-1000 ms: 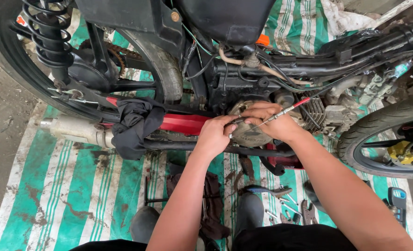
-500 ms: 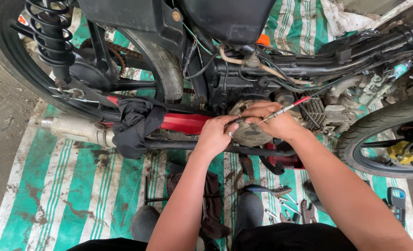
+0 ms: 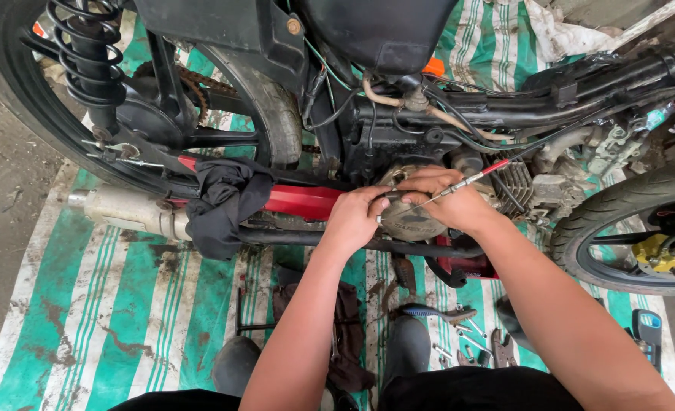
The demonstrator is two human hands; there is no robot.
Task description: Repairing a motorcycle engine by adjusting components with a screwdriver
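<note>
A motorcycle lies on its side on a green-and-white striped tarp (image 3: 86, 312). My left hand (image 3: 352, 217) rests closed against the round grey engine cover (image 3: 407, 221) at the middle of the bike. My right hand (image 3: 447, 202) grips a thin screwdriver (image 3: 466, 181) with a red handle; its shaft runs down-left to the cover, and the tip is hidden between my two hands. A black rag (image 3: 223, 205) hangs over the red frame part (image 3: 299, 202) just left of my left hand.
The rear wheel and coil spring (image 3: 86, 53) fill the upper left, the front tyre (image 3: 619, 221) the right. The exhaust pipe (image 3: 128, 213) lies on the tarp. Loose wrenches and pliers (image 3: 459, 335) sit by my boots (image 3: 238, 365), along with a dark cloth (image 3: 345, 335).
</note>
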